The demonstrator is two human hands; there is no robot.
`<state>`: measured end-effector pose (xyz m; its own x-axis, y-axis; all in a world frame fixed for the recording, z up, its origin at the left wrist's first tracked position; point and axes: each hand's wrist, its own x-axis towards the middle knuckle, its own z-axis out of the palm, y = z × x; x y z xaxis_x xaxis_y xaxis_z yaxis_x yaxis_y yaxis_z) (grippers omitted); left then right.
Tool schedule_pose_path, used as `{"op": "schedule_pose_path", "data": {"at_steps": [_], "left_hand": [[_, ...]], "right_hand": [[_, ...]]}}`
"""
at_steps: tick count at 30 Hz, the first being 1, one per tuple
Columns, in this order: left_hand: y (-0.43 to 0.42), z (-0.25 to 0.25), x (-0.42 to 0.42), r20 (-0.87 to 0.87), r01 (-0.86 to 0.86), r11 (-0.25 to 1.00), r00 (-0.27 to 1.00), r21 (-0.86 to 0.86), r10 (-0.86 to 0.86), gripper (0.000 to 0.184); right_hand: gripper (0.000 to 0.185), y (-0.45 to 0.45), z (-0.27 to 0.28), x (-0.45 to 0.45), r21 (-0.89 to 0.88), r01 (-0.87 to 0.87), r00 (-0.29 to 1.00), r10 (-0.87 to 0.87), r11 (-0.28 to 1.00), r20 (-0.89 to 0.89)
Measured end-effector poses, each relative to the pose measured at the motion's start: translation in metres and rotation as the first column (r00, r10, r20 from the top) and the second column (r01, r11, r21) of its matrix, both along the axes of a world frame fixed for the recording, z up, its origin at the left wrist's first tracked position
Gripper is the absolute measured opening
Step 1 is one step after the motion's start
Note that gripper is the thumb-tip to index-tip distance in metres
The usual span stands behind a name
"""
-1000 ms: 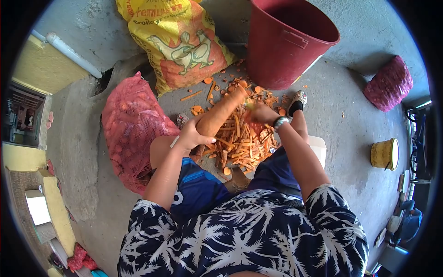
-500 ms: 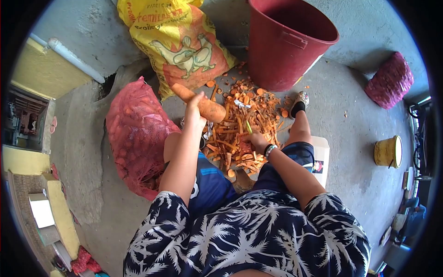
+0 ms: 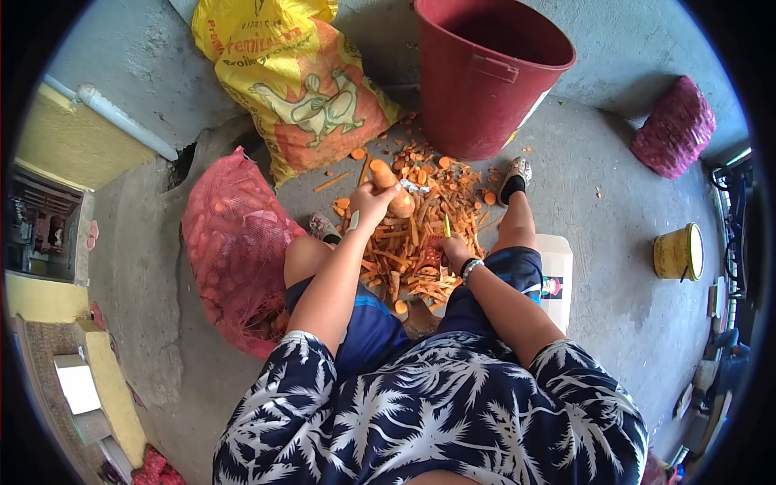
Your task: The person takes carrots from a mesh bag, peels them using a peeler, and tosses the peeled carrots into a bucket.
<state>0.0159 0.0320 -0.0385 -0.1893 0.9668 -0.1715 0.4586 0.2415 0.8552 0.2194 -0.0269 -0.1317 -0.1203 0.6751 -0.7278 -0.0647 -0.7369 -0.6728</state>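
Observation:
My left hand (image 3: 373,204) is closed round a large orange carrot (image 3: 402,204), which slants above the peelings with its upper end showing past my fingers. In my right hand (image 3: 457,249) is a slim green tool (image 3: 447,226); its pointed end sticks up from my fist, and I cannot make out its exact kind. The tool and carrot are apart. Below both hands lies a heap of carrot peelings and cut slices (image 3: 396,263) between my legs. Something red with a grid pattern (image 3: 428,257) shows beside my right hand, partly covered.
A red mesh sack of carrots (image 3: 234,242) leans by my left leg. Ahead stand a yellow feed sack (image 3: 303,97) and a tall red bin (image 3: 473,101). To the right are a purple mesh sack (image 3: 675,129), a yellow bucket (image 3: 677,252) and a white container (image 3: 556,279).
My left hand has moved right and slightly down, bringing the carrot over the peelings and tipping it more upright. My right hand keeps the green tool, nearly in place. The view has shifted slightly.

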Motion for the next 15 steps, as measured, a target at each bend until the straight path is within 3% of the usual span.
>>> {"op": "schedule_pose_path", "data": {"at_steps": [2,3,4,5,6,8,10,12,13,15], "left_hand": [[-0.002,0.013,0.007,0.391,-0.112,0.994,0.916,0.022,0.094,0.032],[-0.007,0.042,0.009,0.407,-0.137,0.989,0.907,0.049,0.106,0.023],[-0.007,0.054,0.004,0.514,-0.117,0.975,0.858,0.189,0.004,0.020],[-0.011,0.072,-0.002,0.689,-0.110,0.945,0.711,0.309,-0.143,0.024],[-0.018,0.102,-0.011,0.718,-0.008,0.898,0.605,0.439,-0.345,0.039],[-0.039,0.140,-0.027,0.764,0.093,0.823,0.326,0.560,-0.557,0.081],[-0.041,0.133,-0.047,0.861,0.268,0.829,-0.294,0.492,-0.416,0.089],[-0.043,0.119,-0.046,0.826,0.464,0.728,-0.503,0.505,-0.253,0.092],[-0.045,0.110,-0.042,0.845,0.495,0.738,-0.499,0.459,-0.191,0.085],[-0.032,0.051,-0.050,0.956,0.614,0.733,-0.164,0.292,-0.244,0.078]], "right_hand": [[0.003,0.000,0.000,0.007,0.039,-0.006,0.999,0.005,0.999,0.035],[0.003,0.000,0.002,0.009,0.036,-0.005,1.000,0.004,0.999,0.027],[0.003,0.001,0.004,0.010,0.041,-0.003,1.000,0.002,0.999,0.025],[0.003,0.001,0.006,0.010,0.047,-0.004,0.998,0.002,0.999,0.055],[0.003,0.001,0.009,0.009,0.050,-0.004,0.996,-0.001,0.999,0.085],[0.003,0.001,0.019,0.008,0.020,-0.006,0.997,0.005,1.000,0.083],[0.003,0.002,0.019,0.006,0.061,-0.015,0.995,0.009,0.998,0.095],[0.004,0.008,0.008,0.004,0.075,-0.002,0.997,-0.004,0.997,0.082],[0.005,0.004,0.003,0.003,0.073,0.015,0.997,-0.021,0.997,0.077],[0.005,0.004,-0.002,0.004,0.042,-0.036,0.993,0.031,0.998,0.114]]}}
